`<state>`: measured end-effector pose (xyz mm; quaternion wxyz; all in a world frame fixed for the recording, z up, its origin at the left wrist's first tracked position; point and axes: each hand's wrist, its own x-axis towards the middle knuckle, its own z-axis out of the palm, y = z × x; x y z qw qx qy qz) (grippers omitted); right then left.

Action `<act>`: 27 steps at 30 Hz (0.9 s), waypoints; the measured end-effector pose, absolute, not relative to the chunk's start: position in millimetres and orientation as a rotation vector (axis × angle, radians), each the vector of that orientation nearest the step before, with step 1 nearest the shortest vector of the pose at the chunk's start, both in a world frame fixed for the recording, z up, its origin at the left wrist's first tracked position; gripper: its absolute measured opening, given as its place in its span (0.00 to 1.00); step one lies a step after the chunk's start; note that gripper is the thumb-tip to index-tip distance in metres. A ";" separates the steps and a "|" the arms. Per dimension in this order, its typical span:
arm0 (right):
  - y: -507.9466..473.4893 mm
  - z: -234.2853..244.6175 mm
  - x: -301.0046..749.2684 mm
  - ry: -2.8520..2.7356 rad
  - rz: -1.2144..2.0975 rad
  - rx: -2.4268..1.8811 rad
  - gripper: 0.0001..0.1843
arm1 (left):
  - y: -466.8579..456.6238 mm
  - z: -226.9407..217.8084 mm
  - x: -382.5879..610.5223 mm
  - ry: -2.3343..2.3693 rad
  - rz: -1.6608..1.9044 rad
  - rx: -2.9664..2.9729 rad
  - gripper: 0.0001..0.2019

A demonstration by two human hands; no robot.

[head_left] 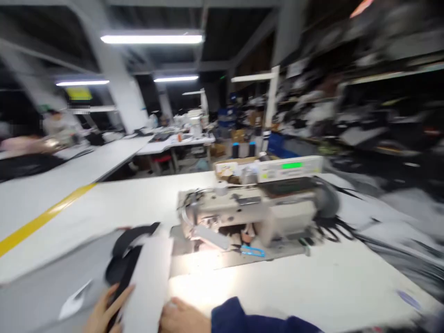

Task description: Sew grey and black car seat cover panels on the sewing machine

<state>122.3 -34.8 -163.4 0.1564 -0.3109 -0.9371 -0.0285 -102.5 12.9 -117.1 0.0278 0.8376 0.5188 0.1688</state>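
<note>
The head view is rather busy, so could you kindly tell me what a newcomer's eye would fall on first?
Probably the pale sewing machine in the middle, its left end brightly lit and a green display glowing above it toward the right. The blue-handled snips at its base stand out too. Lower down, the left hand and right hand flank a long white piece.

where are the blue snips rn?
Head view, just right of centre: the blue snips lie at the base of the sewing machine, below its arm, beyond and rightward of the right hand.
</note>
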 end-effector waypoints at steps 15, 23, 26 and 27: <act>-3.6 -141.1 119.3 -2.611 -0.060 -0.630 0.10 | -22.7 -40.9 -89.7 1.610 0.077 2.630 0.14; -82.4 -132.3 146.4 -2.446 -0.065 -0.662 0.16 | 30.8 -80.9 11.5 1.051 -0.092 3.025 0.24; -102.3 -131.3 160.0 -2.419 0.055 -0.684 0.16 | 24.9 -88.0 31.6 0.905 -0.052 3.038 0.21; -102.9 -131.1 162.9 -2.440 0.078 -0.705 0.15 | 22.1 -84.0 33.5 0.862 -0.031 3.039 0.17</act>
